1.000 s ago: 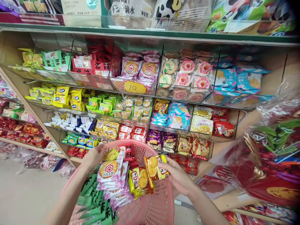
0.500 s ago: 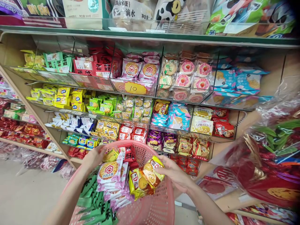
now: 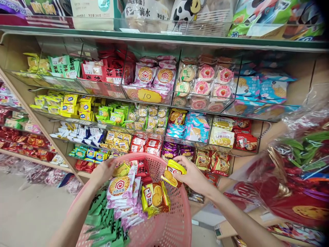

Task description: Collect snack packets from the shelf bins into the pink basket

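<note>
My right hand pinches a yellow and brown biscuit packet above the right side of a pink plastic basket. My left hand is closed on the basket's far left rim, its fingertips partly hidden beside a yellow packet. In the basket, more yellow biscuit packets lie right of a stack of pink and white cracker packets. Green packets fill the near left, and red packets rest by the far rim.
Tiered shelves with clear dividers hold wrapped snacks, among them pink round-biscuit packs and blue packets. A yellow price tag marks the upper tier. Large bags stand on top. At right hangs a clear-wrapped red item.
My right hand has moved up and to the right with a single biscuit packet, away from the other yellow packets in the basket. My left hand stays at the rim.
</note>
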Demonstrator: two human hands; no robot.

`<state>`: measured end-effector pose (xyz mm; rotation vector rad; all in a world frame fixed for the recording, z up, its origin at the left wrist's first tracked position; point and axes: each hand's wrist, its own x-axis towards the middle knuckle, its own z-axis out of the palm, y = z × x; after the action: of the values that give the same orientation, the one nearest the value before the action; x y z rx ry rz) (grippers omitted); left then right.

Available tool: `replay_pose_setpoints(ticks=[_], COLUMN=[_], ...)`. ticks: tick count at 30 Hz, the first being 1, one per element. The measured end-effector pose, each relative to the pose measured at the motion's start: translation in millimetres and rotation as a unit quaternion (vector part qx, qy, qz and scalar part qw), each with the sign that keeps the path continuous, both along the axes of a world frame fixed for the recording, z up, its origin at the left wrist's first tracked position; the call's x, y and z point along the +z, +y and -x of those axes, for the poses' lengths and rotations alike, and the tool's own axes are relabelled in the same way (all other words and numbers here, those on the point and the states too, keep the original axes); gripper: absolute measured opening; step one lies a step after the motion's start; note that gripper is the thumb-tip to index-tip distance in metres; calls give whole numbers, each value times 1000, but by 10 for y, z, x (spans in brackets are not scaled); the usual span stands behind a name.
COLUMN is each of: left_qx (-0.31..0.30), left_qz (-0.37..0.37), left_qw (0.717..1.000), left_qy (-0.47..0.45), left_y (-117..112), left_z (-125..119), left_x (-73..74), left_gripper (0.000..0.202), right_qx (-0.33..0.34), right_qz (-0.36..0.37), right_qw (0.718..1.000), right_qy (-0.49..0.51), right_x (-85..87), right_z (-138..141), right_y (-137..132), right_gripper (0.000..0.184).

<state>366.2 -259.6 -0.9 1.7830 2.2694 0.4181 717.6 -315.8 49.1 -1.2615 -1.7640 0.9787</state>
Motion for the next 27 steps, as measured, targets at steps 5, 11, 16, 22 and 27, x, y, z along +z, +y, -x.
replay_pose_setpoints(ticks=[5, 11, 16, 22, 27], left_qx=[-7, -6, 1, 6, 10], left_qz=[16, 33, 2, -5, -2], left_qw=[1000, 999, 1000, 1000, 1000], left_qy=[3, 0, 4, 2, 4], left_y=[-6, -8, 2, 10, 3], left_z=[12, 8, 13, 27, 14], left_x=[4, 24, 5, -24, -6], left_gripper=[50, 52, 49, 45, 45], right_qx=[-14, -4, 3, 56, 114], right_qz=[-15, 98, 251, 352, 353], right_qw=[1000, 985, 922, 852, 856], right_qy=[-19, 139, 294, 384, 359], right_x=[42, -44, -98, -309, -384], right_z=[15, 58, 90, 163, 208], right_y=[28, 117, 142, 110, 81], right_gripper=[37, 45, 41, 30, 38])
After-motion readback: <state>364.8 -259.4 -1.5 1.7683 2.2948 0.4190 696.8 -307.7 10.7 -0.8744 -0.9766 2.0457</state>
